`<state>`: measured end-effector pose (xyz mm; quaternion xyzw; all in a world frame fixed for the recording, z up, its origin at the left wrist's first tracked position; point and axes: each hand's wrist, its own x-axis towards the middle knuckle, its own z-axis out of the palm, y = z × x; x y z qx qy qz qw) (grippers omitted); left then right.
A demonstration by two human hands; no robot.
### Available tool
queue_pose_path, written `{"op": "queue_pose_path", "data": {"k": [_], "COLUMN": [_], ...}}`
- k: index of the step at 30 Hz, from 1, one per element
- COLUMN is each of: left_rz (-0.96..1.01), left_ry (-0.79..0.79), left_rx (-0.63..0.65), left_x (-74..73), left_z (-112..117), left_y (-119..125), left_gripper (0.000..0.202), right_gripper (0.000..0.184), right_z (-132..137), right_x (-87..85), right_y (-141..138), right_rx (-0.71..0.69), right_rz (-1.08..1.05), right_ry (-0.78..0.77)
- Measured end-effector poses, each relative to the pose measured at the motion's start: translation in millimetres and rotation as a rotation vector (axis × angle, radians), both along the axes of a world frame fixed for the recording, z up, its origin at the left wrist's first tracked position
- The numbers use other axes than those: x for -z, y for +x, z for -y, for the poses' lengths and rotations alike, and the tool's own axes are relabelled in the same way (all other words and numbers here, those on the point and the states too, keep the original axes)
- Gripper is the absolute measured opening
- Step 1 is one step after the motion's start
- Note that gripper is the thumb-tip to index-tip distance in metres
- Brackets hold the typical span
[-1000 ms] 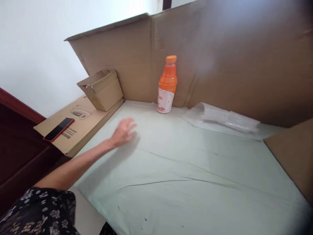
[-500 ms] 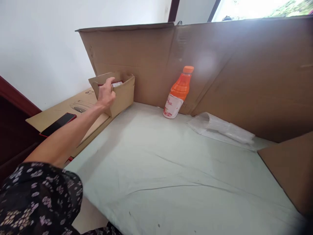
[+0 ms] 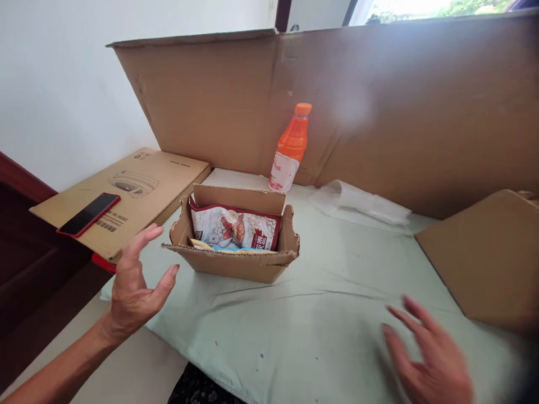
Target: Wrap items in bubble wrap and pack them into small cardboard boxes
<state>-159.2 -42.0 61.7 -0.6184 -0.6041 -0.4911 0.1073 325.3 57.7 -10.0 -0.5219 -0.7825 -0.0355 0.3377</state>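
An open cardboard box [image 3: 236, 268] stands on the green cloth in front of me. Inside it are a printed snack packet [image 3: 236, 227] with a dark red edge and, nearer me, a partly hidden yellow and blue packet [image 3: 236, 249]. Just left of the box, my left hand [image 3: 141, 280] is held with thumb and fingers apart, touching nothing. Over the cloth at the lower right, my right hand [image 3: 425, 353] is somewhat blurred, its fingers spread and nothing in them.
An orange drink bottle [image 3: 290, 148] stands behind the box by a tall cardboard panel [image 3: 210, 101]. Clear plastic wrap [image 3: 370, 205] lies right of it. A phone [image 3: 89, 214] rests on a flat carton [image 3: 168, 174] at left. Another cardboard piece [image 3: 484, 252] is at right.
The small box has come from the back left corner to the middle of the cloth. My left hand has let go of it and drawn back. My right hand has entered view.
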Motion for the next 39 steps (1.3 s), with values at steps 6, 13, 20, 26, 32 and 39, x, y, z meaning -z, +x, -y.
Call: {"op": "queue_pose_path", "data": {"k": [6,13,20,26,32,39], "left_rz": [0.608,0.805,0.703,0.748,0.746,0.743], "left_ry": [-0.464,-0.564,-0.48,-0.424,-0.292,-0.287], "left_rx": [0.056,0.138,0.269,0.187,0.133,0.107], "left_x": [56.6,63.1,61.7,90.5,116.1,113.0], "left_z": [-9.5,-55.6,-192.9,-247.1,-223.7,-224.9], "left_y": [-5.1,12.5,23.8,33.9,39.3,41.9], "left_gripper": [0.069,0.056,0.052,0.06,0.07,0.068], "right_gripper": [0.057,0.046,0.042,0.051,0.031,0.044], "right_z": [-7.7,-51.1,-150.4,-202.0,-240.8,-283.6], "right_x": [-2.5,-9.5,-12.5,-0.7,4.4,-27.1], "right_y": [-117.8,-176.0,-182.1,-172.6,-90.8,-61.8], "right_rx": [-0.436,-0.386,-0.136,-0.125,0.037,0.082], "right_rz": [-0.102,-0.273,-0.378,-0.38,0.046,0.068], "right_ry": [-0.309,-0.541,-0.508,-0.462,-0.124,-0.171]}}
